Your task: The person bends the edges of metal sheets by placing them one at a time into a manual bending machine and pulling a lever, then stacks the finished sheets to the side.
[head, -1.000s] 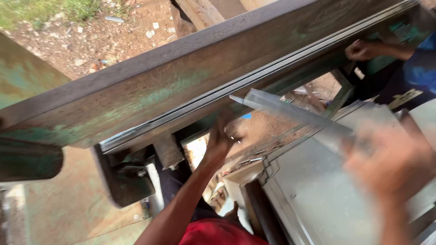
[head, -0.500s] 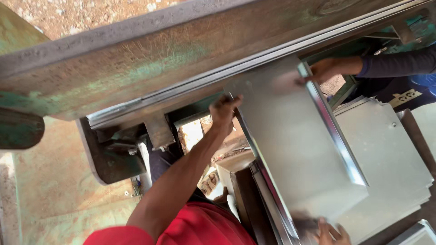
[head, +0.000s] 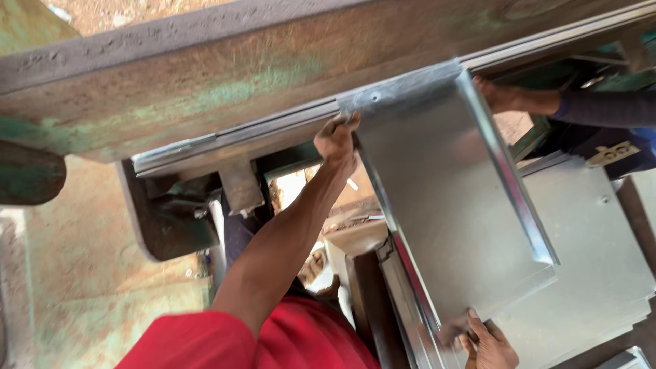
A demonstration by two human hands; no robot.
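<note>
Sheet-metal panel: galvanised, dull grey, smooth, rectangular, folded lip along one long edge. Long axis runs from the machine beam toward the wearer; far end tucked under the beam. Beam is worn steel, rusty with green paint traces. Left hand curled on the panel's far corner at the beam. Right hand pinches the near edge. Another person's hand grips the lip's far end. Flat sheets stacked beneath.

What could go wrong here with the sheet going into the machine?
Left hand fingers sit at the metal sheet corner, right against the machine's steel bar: likely pinch point. A co-worker's hand is at the far edge by the same slot. Right hand has a bare grip on the sheet's lower edge: possible cut.
</note>
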